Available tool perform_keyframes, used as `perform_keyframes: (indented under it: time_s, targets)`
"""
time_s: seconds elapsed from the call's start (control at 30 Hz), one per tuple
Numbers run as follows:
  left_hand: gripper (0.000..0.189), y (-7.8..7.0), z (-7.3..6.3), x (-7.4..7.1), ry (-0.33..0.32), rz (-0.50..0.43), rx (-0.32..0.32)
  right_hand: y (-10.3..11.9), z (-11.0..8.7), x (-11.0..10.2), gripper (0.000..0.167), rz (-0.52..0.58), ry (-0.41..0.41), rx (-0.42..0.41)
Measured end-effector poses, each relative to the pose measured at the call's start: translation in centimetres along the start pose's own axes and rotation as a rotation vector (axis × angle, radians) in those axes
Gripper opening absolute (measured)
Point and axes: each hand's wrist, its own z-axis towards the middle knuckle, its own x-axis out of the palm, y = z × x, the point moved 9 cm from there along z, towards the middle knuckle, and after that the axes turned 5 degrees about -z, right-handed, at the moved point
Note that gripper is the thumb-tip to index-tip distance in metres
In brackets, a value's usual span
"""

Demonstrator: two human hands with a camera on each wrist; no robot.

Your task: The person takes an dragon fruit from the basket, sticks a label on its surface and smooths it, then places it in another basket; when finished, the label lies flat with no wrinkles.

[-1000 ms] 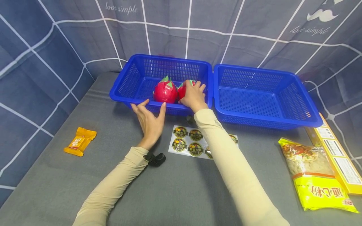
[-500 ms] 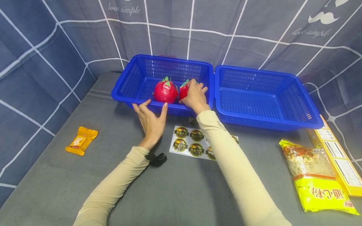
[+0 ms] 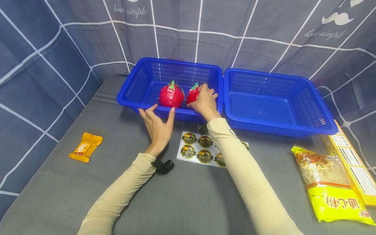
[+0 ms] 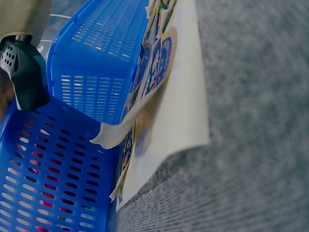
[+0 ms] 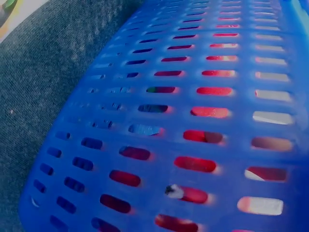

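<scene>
Clearly, the left basket (image 3: pixel 179 73) is your anchor; the right basket (image 3: pixel 261 107) stands just beside its right end, so avoid nudging the two together; your right sleeve (image 3: pixel 243 169) crosses above the sticker sheet (image 3: pixel 199 149), which lies in front of the left basket, so hold that forearm high enough not to drag the paper; your left hand (image 3: pixel 158 129) has thumb and fingers spread apart, tips at the left basket's near rim, and light, steady pressure there should stop it sliding; your right hand (image 3: pixel 205 101) is curled round the right dragon fruit (image 3: pixel 192 95), inside the left basket near its right end; whether you are lifting or settling it, I cannot tell; either way, take the weight on the body, not the leaves, which would likely bend; mind the left dragon fruit (image 3: pixel 171 96), just beside it in the left basket, as a knock could roll it; smallest, the curled label edge (image 4: pixel 113 133), on the sheet before the left basket, could catch a cuff.
</scene>
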Motion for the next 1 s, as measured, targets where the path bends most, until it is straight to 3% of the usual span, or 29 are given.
perform_keyframes:
  time_s: [0.5,1.0]
  targets:
    - [0.068,0.0,0.0,-0.1,-0.003,-0.011,0.011,-0.3,-0.9,-1.3,0.070,0.083,-0.110,0.030]
    - [0.069,-0.2,0.0,-0.2,-0.020,-0.009,0.029,-1.1,-2.7,-3.0,0.069,0.287,-0.225,0.009]
